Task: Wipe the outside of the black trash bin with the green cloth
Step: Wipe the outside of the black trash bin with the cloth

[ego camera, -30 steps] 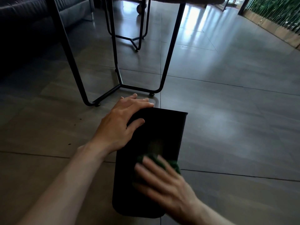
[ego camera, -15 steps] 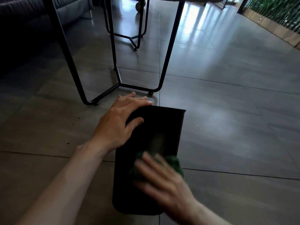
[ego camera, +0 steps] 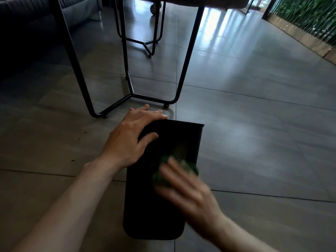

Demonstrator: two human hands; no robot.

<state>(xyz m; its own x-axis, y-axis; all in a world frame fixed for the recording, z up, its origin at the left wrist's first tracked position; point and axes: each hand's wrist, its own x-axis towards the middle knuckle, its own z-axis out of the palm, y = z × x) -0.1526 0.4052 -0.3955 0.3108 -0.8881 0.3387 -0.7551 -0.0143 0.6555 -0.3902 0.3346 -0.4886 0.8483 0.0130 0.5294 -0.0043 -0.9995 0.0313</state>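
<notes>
Grey tiled floor (ego camera: 254, 124), glossy, with black metal table legs (ego camera: 187, 57) at 12 o'clock and a dark sofa (ego camera: 27, 24) at 10 o'clock; green plant wall (ego camera: 309, 17) at 1 o'clock. Black trash bin (ego camera: 143, 211) lies on its side on the floor at 6 o'clock, rim end toward 12 o'clock, base end nearest the camera; whether anything is inside cannot be told, the opening faces away. Left hand (ego camera: 131, 139) lies flat on the bin's far left corner, fingers spread wide, thumb on the upper side, pinning not gripping. Right hand (ego camera: 187, 190) presses the green cloth (ego camera: 161, 174) against the bin's upper side, fingers loosely extended over it; hand is motion-blurred. Versus a second ago: right hand and cloth have shifted a little toward the bin's right edge and up toward 12 o'clock, cloth now bunched more under the fingertips, blur heavier. Left hand unchanged in place. Bin has not moved relative to the table legs
</notes>
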